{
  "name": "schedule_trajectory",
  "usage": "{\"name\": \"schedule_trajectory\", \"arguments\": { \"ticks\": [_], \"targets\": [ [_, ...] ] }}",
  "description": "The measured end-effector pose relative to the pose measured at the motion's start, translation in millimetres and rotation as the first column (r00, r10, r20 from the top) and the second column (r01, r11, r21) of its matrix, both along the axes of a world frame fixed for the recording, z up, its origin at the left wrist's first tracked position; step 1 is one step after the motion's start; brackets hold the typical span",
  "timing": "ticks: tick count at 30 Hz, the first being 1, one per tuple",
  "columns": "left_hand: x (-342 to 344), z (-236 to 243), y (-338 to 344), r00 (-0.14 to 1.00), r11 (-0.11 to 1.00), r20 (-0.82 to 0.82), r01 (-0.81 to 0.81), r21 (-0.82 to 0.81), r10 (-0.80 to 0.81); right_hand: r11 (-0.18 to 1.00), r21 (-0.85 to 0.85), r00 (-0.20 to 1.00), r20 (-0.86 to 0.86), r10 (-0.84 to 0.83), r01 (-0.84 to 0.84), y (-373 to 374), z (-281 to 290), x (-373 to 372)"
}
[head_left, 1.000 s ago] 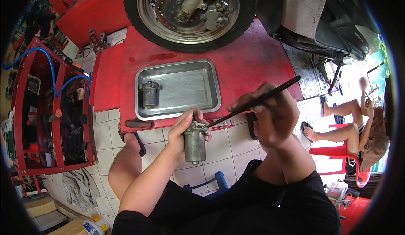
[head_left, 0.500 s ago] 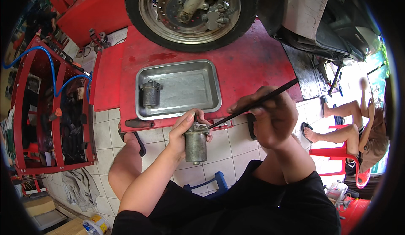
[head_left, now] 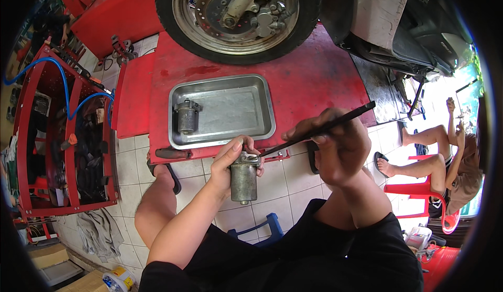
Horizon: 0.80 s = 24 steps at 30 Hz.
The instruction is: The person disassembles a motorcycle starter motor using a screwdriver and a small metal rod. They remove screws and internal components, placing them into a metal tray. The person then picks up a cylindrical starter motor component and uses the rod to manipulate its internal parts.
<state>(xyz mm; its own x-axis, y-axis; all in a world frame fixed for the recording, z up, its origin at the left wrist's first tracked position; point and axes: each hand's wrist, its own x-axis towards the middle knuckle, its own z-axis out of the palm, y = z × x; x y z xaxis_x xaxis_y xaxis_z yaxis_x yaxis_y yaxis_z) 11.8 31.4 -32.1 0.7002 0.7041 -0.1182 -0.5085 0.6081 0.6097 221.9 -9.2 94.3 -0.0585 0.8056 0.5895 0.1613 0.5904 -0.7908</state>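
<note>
My left hand (head_left: 226, 162) is closed around the upper end of a starter motor (head_left: 244, 183), a worn grey metal cylinder. It hangs upright over the floor, with a small stub at its bottom. In my right hand (head_left: 341, 148) is a long thin black rod (head_left: 346, 118), held like a pen. Its narrow tip reaches down to the top of the motor beside my left fingers. Whether the tip touches is too small to tell. A second, similar starter motor (head_left: 187, 118) stands in the left part of a shallow metal tray (head_left: 225, 139).
The tray rests on a red platform (head_left: 319, 77) below a motorcycle front wheel (head_left: 236, 56). A dark-handled tool (head_left: 170, 153) lies at its near edge. Left stands a red tool cart (head_left: 73, 134) with a blue hose. A blue stool (head_left: 272, 228) is below; a person (head_left: 463, 161) sits right.
The black rod's upper end has shifted slightly right and down, and its tip has slid a little along the motor's top. My left hand and the motor stay nearly still.
</note>
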Motion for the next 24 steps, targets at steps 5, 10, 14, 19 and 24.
{"name": "schedule_trajectory", "arguments": {
  "ticks": [5,10,14,19,24],
  "targets": [
    [1.2,0.8,-2.2,1.000,1.000,-0.011,-0.011,-0.011,0.011,1.000,-0.004,1.000,0.030,0.009,-0.009,-0.8,2.3,0.4],
    [1.5,-1.8,-1.8,1.000,1.000,-0.009,-0.006,-0.015,0.006,0.998,0.024,0.998,0.010,0.059,-0.059,-3.1,-6.0,2.1],
    [0.6,0.4,-2.5,1.000,0.999,-0.028,-0.007,-0.034,0.006,0.992,0.046,0.993,0.025,0.113,-0.114,-0.9,-3.8,3.3],
    [-0.2,-0.3,-3.5,0.999,0.999,-0.030,-0.013,-0.047,0.012,0.990,0.031,0.989,0.058,0.139,-0.141,-1.7,-7.6,6.0],
    [0.5,-2.8,-2.6,1.000,1.000,0.001,0.000,-0.023,0.000,0.996,-0.077,0.997,-0.059,0.042,-0.047,6.1,-5.8,2.6]
  ]
}}
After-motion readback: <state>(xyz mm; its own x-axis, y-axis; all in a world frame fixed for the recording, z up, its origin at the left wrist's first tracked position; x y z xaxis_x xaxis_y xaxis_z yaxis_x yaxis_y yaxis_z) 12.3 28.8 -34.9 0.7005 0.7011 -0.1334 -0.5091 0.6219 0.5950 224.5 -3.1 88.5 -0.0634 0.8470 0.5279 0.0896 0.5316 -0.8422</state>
